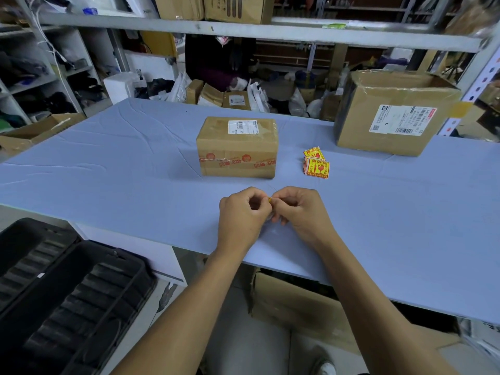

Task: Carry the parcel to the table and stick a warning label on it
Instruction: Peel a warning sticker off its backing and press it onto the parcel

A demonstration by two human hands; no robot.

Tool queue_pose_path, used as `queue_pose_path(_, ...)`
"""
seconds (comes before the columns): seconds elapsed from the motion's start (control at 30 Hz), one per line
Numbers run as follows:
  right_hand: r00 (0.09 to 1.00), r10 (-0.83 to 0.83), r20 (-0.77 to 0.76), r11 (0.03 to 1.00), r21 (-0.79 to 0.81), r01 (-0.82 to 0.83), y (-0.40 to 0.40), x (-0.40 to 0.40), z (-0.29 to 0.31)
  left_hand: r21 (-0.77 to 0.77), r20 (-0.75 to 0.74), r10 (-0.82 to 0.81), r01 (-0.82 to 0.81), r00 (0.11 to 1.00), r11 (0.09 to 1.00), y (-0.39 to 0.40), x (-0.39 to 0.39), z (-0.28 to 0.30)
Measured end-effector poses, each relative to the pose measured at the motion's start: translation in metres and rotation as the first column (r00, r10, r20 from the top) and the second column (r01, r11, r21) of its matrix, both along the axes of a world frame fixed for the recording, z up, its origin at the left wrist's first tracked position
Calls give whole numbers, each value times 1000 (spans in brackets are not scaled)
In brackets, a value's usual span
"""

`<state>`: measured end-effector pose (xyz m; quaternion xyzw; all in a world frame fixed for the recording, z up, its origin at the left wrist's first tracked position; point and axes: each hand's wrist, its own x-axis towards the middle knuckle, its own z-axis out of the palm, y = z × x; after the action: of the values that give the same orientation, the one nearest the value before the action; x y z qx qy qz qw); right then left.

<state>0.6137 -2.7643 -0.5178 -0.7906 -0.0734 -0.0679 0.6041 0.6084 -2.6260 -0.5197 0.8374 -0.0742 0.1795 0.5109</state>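
The parcel (237, 147) is set on the table (108, 158). A warning label (269, 199) is pinched between the left hand (242, 212) and right hand (300, 211), apparently being peeled. Next, adhesive-side placement on the parcel is required.

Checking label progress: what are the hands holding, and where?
Both hands, left hand and right hand, pinch a small yellow label by its edges between the fingertips.

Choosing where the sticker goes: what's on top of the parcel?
A white shipping label lies flat toward the far right of the parcel top; the remainder is bare cardboard. No warning label there yet.
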Motion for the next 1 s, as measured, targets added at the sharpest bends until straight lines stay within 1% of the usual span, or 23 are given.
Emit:
queue_pose_path(0.2, 1000, 15, 4, 1000, -26, -15, -1, -1, -1, 4, -18, -1, 1, 1000, 1000, 1, 1, 0)
queue_pose_path(0.43, 1000, 15, 12, 1000, 16, -15, 0, -2, 2, -103, -36, -41, 37, 999, 994, 2, 1, 0)
queue_pose_path(0.63, 1000, 13, 26, 1000, 4, -13, 1, -5, 5, -117, -59, -56, 49, 997, 992, 3, 0, 1)
queue_pose_path(0.83, 999, -33, 18, 998, 48, 32, 1, -3, 3, -130, -24, -69, 65, 997, 989, 2, -3, 1)
queue_pose_path(0.9, 999, -35, 29, 999, 43, 34, 0, -2, 2, -137, -22, -87, 84, 996, 987, 2, -4, 2)
queue_pose_path(1.0, 999, -7, 48, 1000, -7, 7, -1, -2, -1, -141, -32, -77, 72, 997, 987, 4, 0, 1)
